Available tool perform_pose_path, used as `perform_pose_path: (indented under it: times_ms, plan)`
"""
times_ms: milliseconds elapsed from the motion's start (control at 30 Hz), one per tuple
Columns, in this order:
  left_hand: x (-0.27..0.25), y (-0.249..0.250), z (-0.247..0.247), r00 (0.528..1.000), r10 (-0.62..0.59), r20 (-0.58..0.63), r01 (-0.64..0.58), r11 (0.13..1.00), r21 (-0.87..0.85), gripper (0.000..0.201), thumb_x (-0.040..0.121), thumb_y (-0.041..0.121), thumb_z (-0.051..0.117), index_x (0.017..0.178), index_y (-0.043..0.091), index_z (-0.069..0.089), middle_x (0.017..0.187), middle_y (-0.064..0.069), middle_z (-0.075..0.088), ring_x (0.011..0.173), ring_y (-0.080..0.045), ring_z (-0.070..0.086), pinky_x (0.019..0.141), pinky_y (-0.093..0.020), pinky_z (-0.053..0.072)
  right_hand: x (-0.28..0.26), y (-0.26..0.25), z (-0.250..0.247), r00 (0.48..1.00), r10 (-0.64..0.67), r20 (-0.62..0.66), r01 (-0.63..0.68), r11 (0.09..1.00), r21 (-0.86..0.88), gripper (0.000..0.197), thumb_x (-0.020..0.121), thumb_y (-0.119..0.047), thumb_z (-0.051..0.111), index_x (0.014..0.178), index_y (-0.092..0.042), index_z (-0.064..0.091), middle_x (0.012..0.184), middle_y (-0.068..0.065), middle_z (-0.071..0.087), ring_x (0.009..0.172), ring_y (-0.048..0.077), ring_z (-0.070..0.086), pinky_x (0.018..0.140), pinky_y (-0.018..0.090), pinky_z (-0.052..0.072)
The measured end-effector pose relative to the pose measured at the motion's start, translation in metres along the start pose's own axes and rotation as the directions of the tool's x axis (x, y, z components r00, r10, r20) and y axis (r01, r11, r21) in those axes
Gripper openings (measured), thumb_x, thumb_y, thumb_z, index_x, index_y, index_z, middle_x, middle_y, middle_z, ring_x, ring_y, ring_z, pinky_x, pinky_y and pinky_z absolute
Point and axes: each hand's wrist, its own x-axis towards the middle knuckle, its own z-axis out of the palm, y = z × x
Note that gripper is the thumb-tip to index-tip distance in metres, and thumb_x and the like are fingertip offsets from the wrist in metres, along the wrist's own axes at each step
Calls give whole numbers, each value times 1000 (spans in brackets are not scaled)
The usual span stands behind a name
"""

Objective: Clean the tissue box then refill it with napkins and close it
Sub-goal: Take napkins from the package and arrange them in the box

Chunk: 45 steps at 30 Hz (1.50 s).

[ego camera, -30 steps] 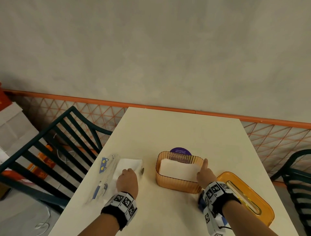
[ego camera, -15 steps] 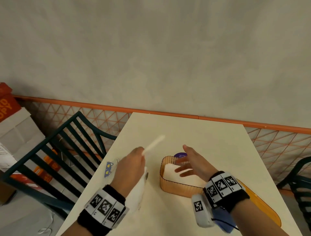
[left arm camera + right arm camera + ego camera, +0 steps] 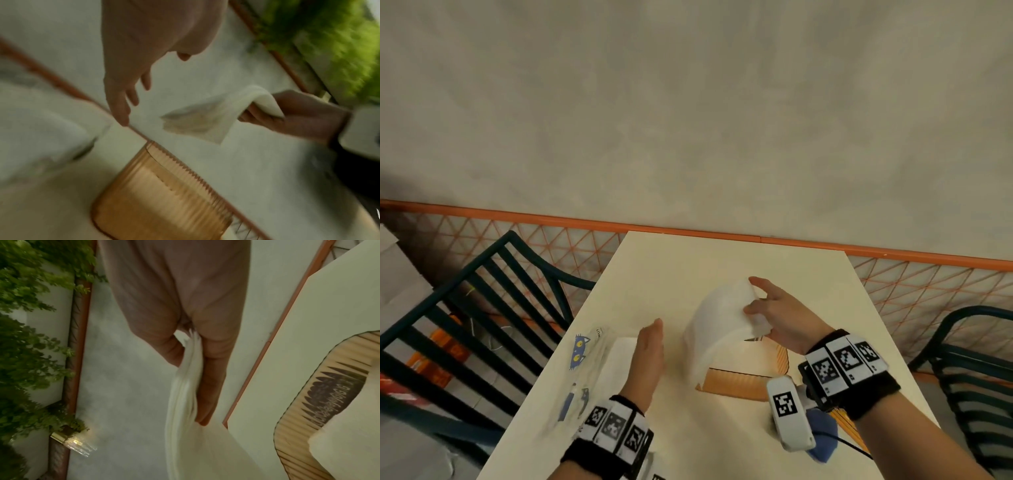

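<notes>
Fingers of the right hand pinched on a curved stack of napkins, thumb on one face and fingertips on the other, as the right wrist view shows; left hand flat and slack, fingers straight, holding nothing, just left of the stack; underneath all of it, a long cream table running away towards the wall; on it the orange box, lidless, already partly filled with white, directly below the held stack and a little towards the wearer; long side of the box running left to right, and the stack hanging roughly along the same line, drooping at its left end; right hand plainly the nearer to the box, so a short drop down and inward looks like all the coming move needs; orange lid lying right of the box, mostly hidden behind the right wrist; clear wrapper with more napkins at the left table edge, beside the left hand; against half a second back: stack passed from left hand to right, then raised between the hands, now over the box; left hand emptied and lowered; right hand, spread wide then, now closed on paper.
</notes>
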Motion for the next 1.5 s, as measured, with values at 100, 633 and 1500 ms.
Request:
perform_pose_path:
  times_ms: [100, 633, 1500]
  plan:
    - [6, -3, 4, 919, -336, 207, 386, 876, -290, 53, 93, 54, 38, 120, 10, 49, 105, -14, 59, 92, -31, 58, 77, -43, 48, -9, -7, 1, 999, -39, 28, 39, 999, -1, 64, 90, 1, 48, 142, -30, 26, 109, 4, 60, 109, 34, 58, 90, 49, 50]
    - [35, 27, 39, 974, -126, 188, 92, 979, 180, 35, 96, 11, 45, 130, 4, 45, 115, -14, 56, 100, -28, 54, 80, -37, 49, 19, 27, -33, 959, 18, -283, -127, 919, -372, 63, 93, -11, 44, 148, -16, 13, 139, 14, 44, 122, 33, 48, 106, 40, 39]
    - [69, -34, 100, 936, 155, 315, -345, 240, 907, 39, 95, 0, 34, 132, 10, 45, 134, -11, 47, 121, -24, 50, 98, -30, 43, 66, 86, -12, 985, -94, -143, -127, 155, -980, 44, 91, -5, 48, 132, -20, 47, 135, 8, 41, 122, 26, 46, 98, 33, 47]
